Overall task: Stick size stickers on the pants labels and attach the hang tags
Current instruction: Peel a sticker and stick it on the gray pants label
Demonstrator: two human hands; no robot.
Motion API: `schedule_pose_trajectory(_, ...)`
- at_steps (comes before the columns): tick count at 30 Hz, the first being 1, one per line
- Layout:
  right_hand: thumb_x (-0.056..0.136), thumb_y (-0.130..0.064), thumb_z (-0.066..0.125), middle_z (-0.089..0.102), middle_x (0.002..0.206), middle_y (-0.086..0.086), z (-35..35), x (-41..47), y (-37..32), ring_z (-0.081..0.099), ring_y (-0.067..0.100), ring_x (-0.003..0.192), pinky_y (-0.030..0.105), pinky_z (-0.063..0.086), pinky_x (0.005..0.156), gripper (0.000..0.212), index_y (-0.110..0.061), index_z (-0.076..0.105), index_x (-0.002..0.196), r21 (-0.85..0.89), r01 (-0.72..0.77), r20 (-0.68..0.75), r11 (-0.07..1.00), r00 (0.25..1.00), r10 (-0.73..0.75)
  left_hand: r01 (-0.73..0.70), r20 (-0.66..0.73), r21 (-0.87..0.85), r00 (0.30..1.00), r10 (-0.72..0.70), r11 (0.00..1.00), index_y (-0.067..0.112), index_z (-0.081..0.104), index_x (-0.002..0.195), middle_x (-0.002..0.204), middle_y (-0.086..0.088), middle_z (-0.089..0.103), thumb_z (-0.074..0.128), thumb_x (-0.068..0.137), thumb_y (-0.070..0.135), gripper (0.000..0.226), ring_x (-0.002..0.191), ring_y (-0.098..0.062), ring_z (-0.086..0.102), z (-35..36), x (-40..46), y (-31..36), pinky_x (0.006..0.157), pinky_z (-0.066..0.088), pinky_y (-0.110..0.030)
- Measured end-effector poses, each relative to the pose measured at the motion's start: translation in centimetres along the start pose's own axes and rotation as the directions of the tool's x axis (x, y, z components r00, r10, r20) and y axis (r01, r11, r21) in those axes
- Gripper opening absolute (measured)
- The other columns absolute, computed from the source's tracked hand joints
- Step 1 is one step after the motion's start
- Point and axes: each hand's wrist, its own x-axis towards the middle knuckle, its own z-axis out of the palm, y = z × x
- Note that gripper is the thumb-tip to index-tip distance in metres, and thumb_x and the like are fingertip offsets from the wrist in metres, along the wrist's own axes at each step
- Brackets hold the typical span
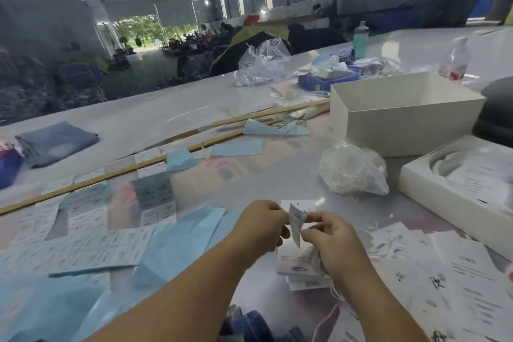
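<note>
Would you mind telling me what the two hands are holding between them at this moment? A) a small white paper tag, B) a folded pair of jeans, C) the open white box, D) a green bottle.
A: the left hand and the right hand both pinch a small white tag between their fingertips, above a stack of hang tags, while the white box sits untouched farther back on the table.

Both bare forearms reach in from the bottom of the frame and meet at lower centre. The left hand [261,223] has its fingers curled, fingertips pinching toward the right. The right hand [330,241] is curled likewise, thumb and forefinger pinched; motion blur makes the exact finger contact hard to judge.
</note>
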Motion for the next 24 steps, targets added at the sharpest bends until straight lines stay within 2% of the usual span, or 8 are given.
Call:
schedule_pose_trajectory(3,0.086,-0.009,0.064,0.068,0.064,-0.011,-0.2,0.4,0.1,0.061,0.010,0.064,0.021,0.046,0.054,0.019,-0.023,0.070,0.075,-0.082,0.052,-0.071,0.995,0.996,-0.057,-0.003,-0.025,-0.023,1.000,0.002,1.000,0.010,0.068,0.085,0.066,0.000,0.067,0.048,0.091,0.013,0.021,0.050,-0.011,0.053,0.2,0.0,-0.6,0.043,0.042,-0.016)
schedule_pose_trajectory(6,0.086,-0.012,0.066,0.069,0.063,-0.013,-0.4,0.6,0.4,0.061,-0.001,0.057,0.013,0.043,0.048,0.016,-0.017,0.069,0.071,-0.090,0.069,-0.130,0.994,0.988,-0.080,-0.002,-0.041,-0.050,0.999,0.000,0.999,0.007,0.066,0.084,0.066,-0.002,0.066,0.048,0.091,0.011,0.019,0.048,-0.012,0.050,0.6,0.2,-0.9,0.044,0.040,-0.019)
schedule_pose_trajectory(10,0.085,-0.020,0.070,0.070,0.069,-0.010,-0.4,1.0,0.8,0.063,0.004,0.064,0.020,0.047,0.057,0.010,-0.021,0.070,0.075,-0.116,0.077,-0.170,0.990,0.981,-0.096,-0.026,0.003,-0.031,1.000,0.026,0.999,0.009,0.066,0.082,0.066,0.000,0.068,0.051,0.093,0.016,0.019,0.051,-0.013,0.052,1.0,0.2,-1.2,0.048,0.041,-0.021)
schedule_pose_trajectory(12,0.085,-0.021,0.070,0.069,0.069,-0.012,-0.3,1.1,0.9,0.062,0.002,0.064,0.011,0.043,0.051,0.011,-0.022,0.069,0.075,-0.143,0.094,-0.172,0.985,0.978,-0.118,-0.034,0.018,-0.041,0.999,0.035,0.999,0.011,0.065,0.081,0.063,0.003,0.068,0.053,0.093,0.020,0.019,0.050,-0.011,0.052,1.0,0.2,-1.1,0.049,0.041,-0.021)
schedule_pose_trajectory(16,0.085,-0.012,0.067,0.069,0.073,-0.009,-0.2,1.0,1.1,0.063,0.004,0.068,0.008,0.041,0.047,0.015,-0.021,0.066,0.073,-0.213,0.104,-0.177,0.972,0.974,-0.143,-0.017,0.064,-0.151,0.998,0.027,0.988,0.006,0.065,0.088,0.064,-0.004,0.069,0.049,0.095,0.025,0.026,0.047,-0.013,0.052,0.7,0.2,-0.8,0.051,0.042,-0.024)
schedule_pose_trajectory(18,0.086,-0.011,0.067,0.069,0.076,-0.006,-0.1,1.0,1.2,0.063,0.008,0.070,0.008,0.041,0.045,0.015,-0.019,0.065,0.073,-0.223,0.114,-0.176,0.968,0.972,-0.155,-0.048,0.058,-0.108,0.997,0.054,0.993,0.005,0.066,0.089,0.064,-0.002,0.069,0.055,0.093,0.026,0.024,0.048,-0.012,0.054,0.8,0.2,-1.0,0.050,0.042,-0.022)
schedule_pose_trajectory(21,0.088,-0.013,0.065,0.070,0.081,-0.005,0.0,1.0,1.3,0.066,0.013,0.076,0.008,0.042,0.044,0.015,-0.020,0.064,0.074,-0.252,0.123,-0.168,0.960,0.971,-0.168,-0.084,0.022,0.021,0.996,0.083,0.996,0.009,0.067,0.084,0.062,0.004,0.070,0.061,0.089,0.017,0.011,0.047,-0.007,0.056,1.1,0.4,-1.3,0.048,0.042,-0.019)
schedule_pose_trajectory(24,0.088,-0.015,0.064,0.068,0.075,-0.008,0.1,1.1,1.5,0.064,0.007,0.070,0.009,0.040,0.044,0.016,-0.020,0.063,0.074,-0.303,0.127,-0.169,0.944,0.968,-0.185,-0.060,0.015,0.043,0.998,0.059,0.997,0.010,0.067,0.083,0.060,0.005,0.070,0.061,0.090,0.017,0.011,0.046,-0.006,0.057,1.0,0.6,-1.6,0.048,0.043,-0.020)
